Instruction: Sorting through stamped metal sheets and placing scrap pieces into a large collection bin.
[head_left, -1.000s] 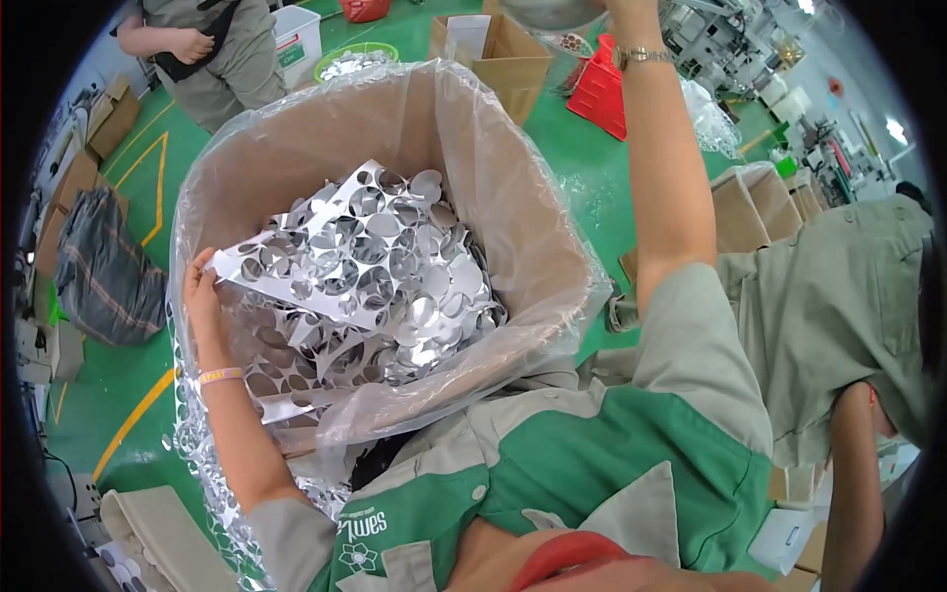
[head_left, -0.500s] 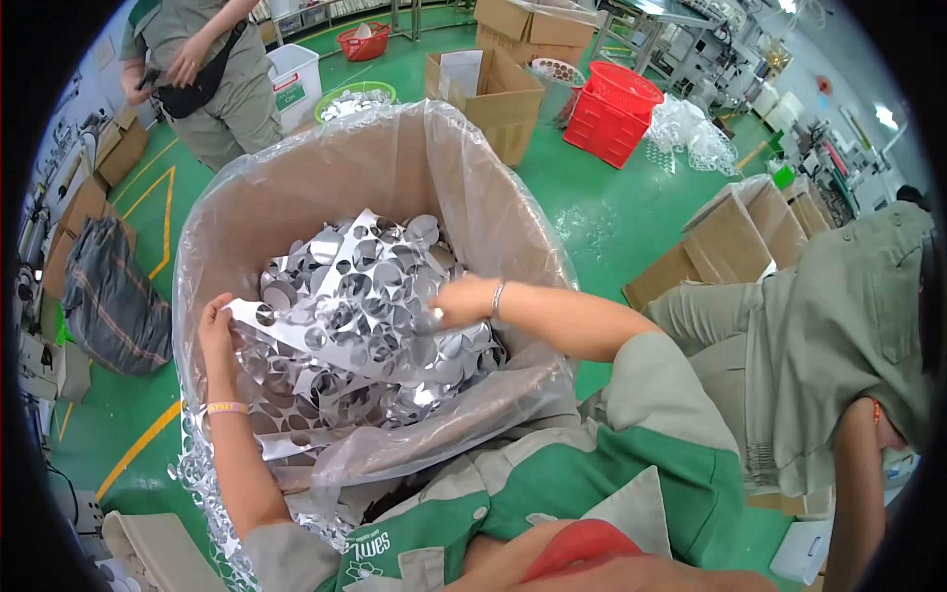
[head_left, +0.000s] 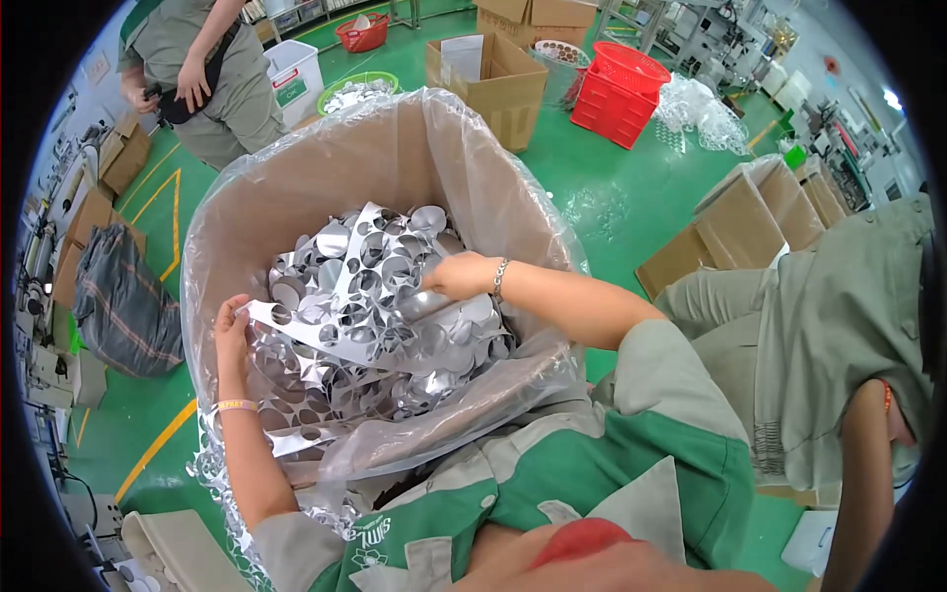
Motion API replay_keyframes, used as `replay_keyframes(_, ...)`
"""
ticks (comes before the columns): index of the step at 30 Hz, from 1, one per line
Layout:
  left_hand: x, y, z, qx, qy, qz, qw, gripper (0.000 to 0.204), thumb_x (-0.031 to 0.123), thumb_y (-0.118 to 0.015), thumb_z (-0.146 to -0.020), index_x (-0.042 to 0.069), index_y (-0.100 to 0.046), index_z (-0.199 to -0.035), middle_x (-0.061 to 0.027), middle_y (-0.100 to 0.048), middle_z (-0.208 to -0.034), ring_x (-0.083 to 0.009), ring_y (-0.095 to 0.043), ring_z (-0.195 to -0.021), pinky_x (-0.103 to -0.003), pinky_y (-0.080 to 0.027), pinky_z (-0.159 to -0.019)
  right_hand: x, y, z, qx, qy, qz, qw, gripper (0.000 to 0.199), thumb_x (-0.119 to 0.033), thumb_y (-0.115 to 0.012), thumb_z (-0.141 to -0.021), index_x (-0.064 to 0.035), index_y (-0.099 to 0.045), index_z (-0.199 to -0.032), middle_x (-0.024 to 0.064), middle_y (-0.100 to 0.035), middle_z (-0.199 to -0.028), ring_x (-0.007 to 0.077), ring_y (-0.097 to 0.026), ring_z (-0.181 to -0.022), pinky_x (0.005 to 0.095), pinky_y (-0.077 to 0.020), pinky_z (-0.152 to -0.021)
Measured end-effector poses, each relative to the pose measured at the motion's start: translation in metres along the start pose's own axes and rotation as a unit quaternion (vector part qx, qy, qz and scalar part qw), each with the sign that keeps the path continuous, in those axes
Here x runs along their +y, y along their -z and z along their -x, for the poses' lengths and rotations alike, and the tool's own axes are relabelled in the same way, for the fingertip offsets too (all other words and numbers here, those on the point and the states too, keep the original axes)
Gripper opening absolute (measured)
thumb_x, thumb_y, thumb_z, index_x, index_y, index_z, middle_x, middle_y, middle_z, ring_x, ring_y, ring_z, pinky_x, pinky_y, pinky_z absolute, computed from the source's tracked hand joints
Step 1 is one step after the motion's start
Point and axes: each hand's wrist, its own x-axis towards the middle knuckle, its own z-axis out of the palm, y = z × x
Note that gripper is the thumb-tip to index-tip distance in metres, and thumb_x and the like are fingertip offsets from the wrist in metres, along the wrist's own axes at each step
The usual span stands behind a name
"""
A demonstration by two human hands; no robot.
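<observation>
A large cardboard box lined with a clear plastic bag stands in front of me, filled with silvery punched foil sheets full of round holes. My left hand grips the left edge of a foil sheet inside the box. My right hand reaches in from the right and pinches the same sheet near its right side. A bracelet sits on my right wrist, a band on my left.
A person in grey stands at the top left. Another person in grey bends at the right. Cardboard boxes, a red crate, a dark bag and loose foil scrap lie on the green floor.
My right arm came down from high above the box and its hand now grips the foil sheet. My left hand stayed on the sheet's left edge.
</observation>
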Motion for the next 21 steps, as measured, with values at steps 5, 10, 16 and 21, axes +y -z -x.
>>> replay_keyframes(5, 0.039, -0.08, 0.043, -0.172, 0.017, -0.118, 0.978, 0.024, 0.005, -0.05, -0.079, 0.005, -0.058, -0.102, 0.0055, -0.054, -0.073, 0.0008, -0.038, -0.054, -0.014, -0.029, -0.046, -0.065, 0.044, 0.018, 0.16, 0.158, -0.034, 0.974, 0.018, -0.024, -0.048, -0.083, -0.0166, -0.058, -0.095, 0.0067, -0.056, -0.081, 0.025, -0.056, -0.079, 0.0377, -0.0434, -0.065)
replay_keyframes(10, 0.051, -0.105, 0.073, -0.376, 0.062, -0.137, 0.914, 0.019, 0.015, -0.066, -0.073, 0.0, -0.059, -0.084, 0.0075, -0.044, -0.064, -0.0019, -0.034, -0.055, -0.019, -0.028, -0.048, -0.1, 0.065, 0.032, 0.251, 0.176, -0.132, 0.943, 0.011, -0.017, -0.056, -0.077, -0.0119, -0.054, -0.086, 0.0057, -0.06, -0.075, 0.0245, -0.058, -0.069, 0.0352, -0.0429, -0.06)
replay_keyframes(16, 0.051, -0.123, 0.085, -0.362, -0.071, -0.286, 0.884, 0.02, 0.015, -0.062, -0.074, -0.002, -0.054, -0.068, -0.0022, -0.044, -0.058, -0.0089, -0.04, -0.052, -0.025, -0.033, -0.048, -0.103, 0.118, 0.076, 0.351, 0.171, -0.11, 0.914, 0.028, -0.008, -0.059, -0.073, -0.0067, -0.054, -0.101, 0.0098, -0.054, -0.102, 0.0271, -0.051, -0.091, 0.0344, -0.0413, -0.078)
replay_keyframes(21, 0.031, -0.114, 0.073, -0.297, -0.122, -0.36, 0.876, 0.025, 0.022, -0.061, -0.073, -0.003, -0.057, -0.075, -0.0122, -0.055, -0.066, -0.0207, -0.052, -0.06, -0.031, -0.041, -0.055, -0.145, 0.2, 0.216, 0.624, 0.435, -0.277, 0.587, 0.036, -0.029, -0.033, -0.086, 0.0009, -0.052, -0.093, 0.0204, -0.056, -0.079, 0.032, -0.054, -0.072, 0.0462, -0.0418, -0.07)
